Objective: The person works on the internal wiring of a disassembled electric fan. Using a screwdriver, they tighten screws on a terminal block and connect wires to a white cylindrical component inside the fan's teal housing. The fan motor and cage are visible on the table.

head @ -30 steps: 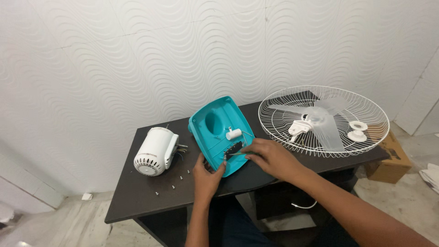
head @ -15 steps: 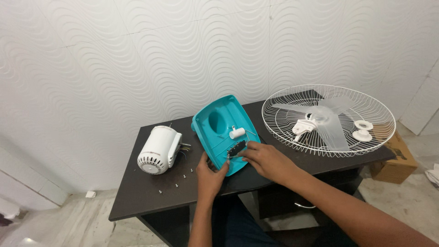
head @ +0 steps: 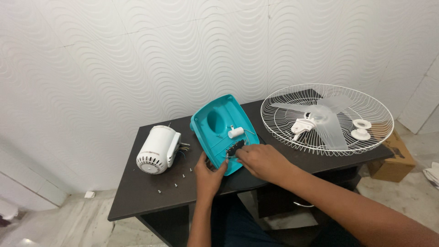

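Gripping the teal fan housing [head: 219, 130] edge: left hand [head: 208, 171]. Right hand [head: 260, 160] fingers pinch its black switch board [head: 235, 147]. White motor [head: 157, 148], wire guard [head: 327, 119] alongside on the table [head: 137, 201].

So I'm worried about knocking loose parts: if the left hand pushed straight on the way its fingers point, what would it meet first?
Probably the near edge of the teal housing, which the left hand already grips; beyond it, the wall.

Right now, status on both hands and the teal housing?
Left hand grips teal fan housing at its near edge. Right hand at the dark switch block inside it. Loose screws, white motor alongside, nothing obstructing.
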